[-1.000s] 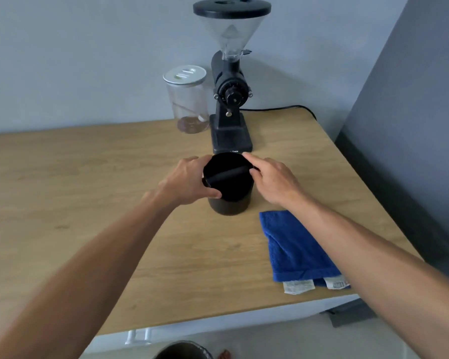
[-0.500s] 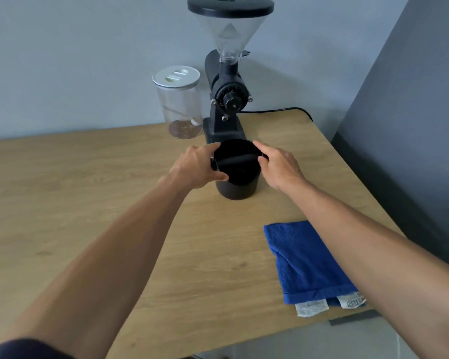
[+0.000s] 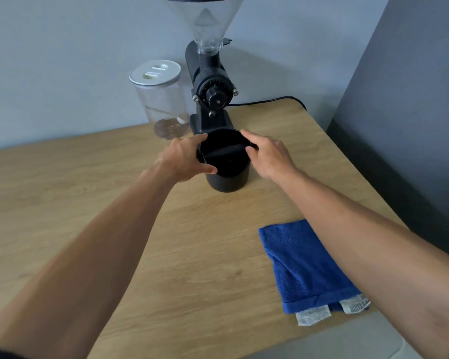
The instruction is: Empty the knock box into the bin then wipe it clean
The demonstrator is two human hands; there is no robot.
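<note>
The black round knock box (image 3: pixel 227 177) stands upright on the wooden counter (image 3: pixel 114 177), right in front of the grinder base. A black bar runs across its open top. My left hand (image 3: pixel 186 158) wraps the box's left rim and wall, thumb at the front. My right hand (image 3: pixel 267 154) touches the right rim, with its fingers curved around the bar's right end. A folded blue towel (image 3: pixel 303 265) lies on the counter near the front right edge, partly under my right forearm. No bin is in view.
A black coffee grinder (image 3: pixel 210 89) with a clear hopper stands just behind the box, its cable running right along the wall. A clear jar (image 3: pixel 162 99) with a white lid sits to the grinder's left. A grey wall panel (image 3: pixel 412 99) borders the counter on the right.
The view has shifted closer and up, so the bin at the bottom edge has dropped out of sight. Both hands stay on the knock box, which rests on the counter by the grinder.
</note>
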